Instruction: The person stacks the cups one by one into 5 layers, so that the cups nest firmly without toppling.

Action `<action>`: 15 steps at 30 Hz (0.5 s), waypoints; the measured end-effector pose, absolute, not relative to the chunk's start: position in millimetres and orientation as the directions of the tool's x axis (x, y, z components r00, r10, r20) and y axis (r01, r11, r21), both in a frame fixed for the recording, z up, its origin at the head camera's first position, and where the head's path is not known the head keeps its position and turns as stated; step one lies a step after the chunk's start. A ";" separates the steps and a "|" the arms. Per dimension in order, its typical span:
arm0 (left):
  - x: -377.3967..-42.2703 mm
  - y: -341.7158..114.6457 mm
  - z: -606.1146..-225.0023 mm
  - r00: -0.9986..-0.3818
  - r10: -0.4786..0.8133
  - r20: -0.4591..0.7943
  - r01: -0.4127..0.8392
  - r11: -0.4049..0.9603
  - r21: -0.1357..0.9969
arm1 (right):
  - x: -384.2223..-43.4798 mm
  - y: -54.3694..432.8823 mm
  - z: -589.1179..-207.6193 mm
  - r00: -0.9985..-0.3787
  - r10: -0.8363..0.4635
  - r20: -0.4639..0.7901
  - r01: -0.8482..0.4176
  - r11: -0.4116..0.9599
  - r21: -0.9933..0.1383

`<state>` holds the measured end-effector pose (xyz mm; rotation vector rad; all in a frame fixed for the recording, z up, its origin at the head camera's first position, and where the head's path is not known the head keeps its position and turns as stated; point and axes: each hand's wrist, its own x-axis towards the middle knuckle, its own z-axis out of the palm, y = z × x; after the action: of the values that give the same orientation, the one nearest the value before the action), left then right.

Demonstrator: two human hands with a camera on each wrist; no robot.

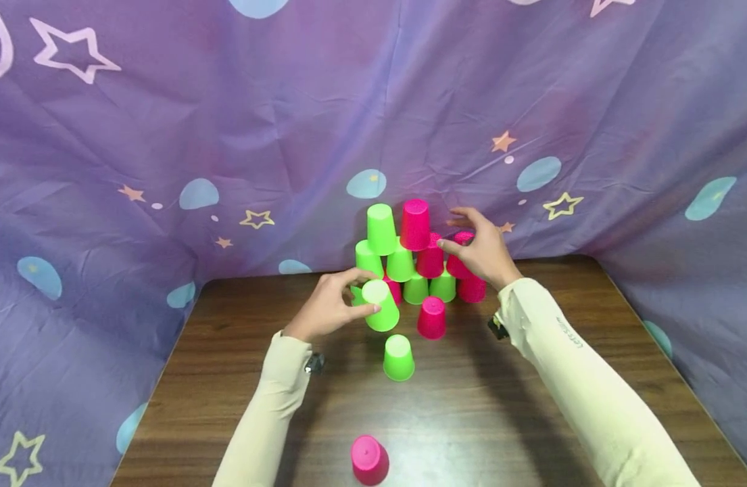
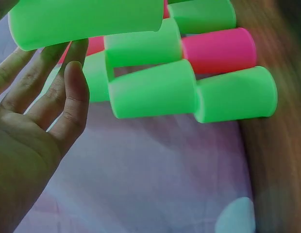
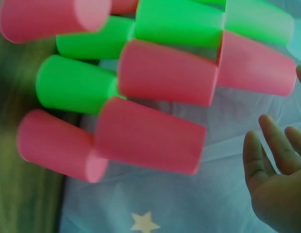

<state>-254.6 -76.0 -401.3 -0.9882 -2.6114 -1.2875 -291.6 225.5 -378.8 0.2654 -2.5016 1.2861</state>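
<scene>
My left hand (image 1: 332,306) pinches an upside-down green cup (image 1: 382,311) in front of a stack of cups. In the left wrist view that held cup (image 2: 87,22) lies across the top, the fingers along its side. The stack has three rows of inverted cups, with a green cup (image 1: 382,230) and a pink cup (image 1: 416,225) side by side on top. My right hand (image 1: 485,250) hovers at the stack's right side, thumb and fingers spread, holding nothing. In the right wrist view its fingertips stand apart from the upper pink cup (image 3: 257,65).
Three cups stand inverted before the stack on the wooden table (image 1: 227,379): a pink one (image 1: 432,318), a green one (image 1: 399,358) and, nearest me, another pink one (image 1: 370,461). A purple patterned cloth (image 1: 300,135) hangs right behind the stack.
</scene>
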 end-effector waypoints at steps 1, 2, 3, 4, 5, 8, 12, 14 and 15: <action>-256.6 -73.6 -398.3 -0.790 0.520 0.323 0.573 0.443 0.690 | -286.6 226.6 -381.7 -0.930 -0.020 0.368 -0.309 0.584 -0.750; -258.7 -71.1 -395.2 -0.788 0.524 0.322 0.574 0.439 0.691 | -281.3 227.9 -385.3 -0.927 -0.016 0.376 -0.311 0.595 -0.741; -260.8 -68.8 -392.6 -0.787 0.527 0.320 0.575 0.439 0.690 | -276.3 228.9 -389.3 -0.923 -0.014 0.385 -0.314 0.606 -0.731; -262.8 -66.5 -389.9 -0.786 0.531 0.315 0.573 0.437 0.693 | -271.0 229.5 -393.2 -0.921 -0.010 0.389 -0.314 0.608 -0.729; -264.9 -64.1 -387.4 -0.783 0.538 0.312 0.577 0.441 0.688 | -266.0 230.3 -397.6 -0.919 -0.008 0.394 -0.316 0.612 -0.725; -271.1 -56.6 -379.9 -0.773 0.559 0.301 0.588 0.449 0.673 | -251.0 232.3 -409.8 -0.916 -0.002 0.401 -0.318 0.612 -0.724; -277.6 -45.8 -368.1 -0.753 0.590 0.291 0.607 0.452 0.654 | -230.6 232.7 -423.9 -0.922 0.002 0.388 -0.309 0.600 -0.738; -281.0 -40.1 -362.3 -0.742 0.605 0.289 0.613 0.439 0.657 | -220.9 231.2 -430.8 -0.929 -0.010 0.370 -0.303 0.593 -0.746; -282.6 -37.2 -359.6 -0.738 0.611 0.287 0.614 0.432 0.660 | -216.3 230.2 -434.3 -0.935 -0.021 0.355 -0.298 0.593 -0.748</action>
<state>-282.6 -37.2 -359.6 -1.1351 -2.6547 -1.2264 -216.3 230.2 -434.3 0.2596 -2.5155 1.2651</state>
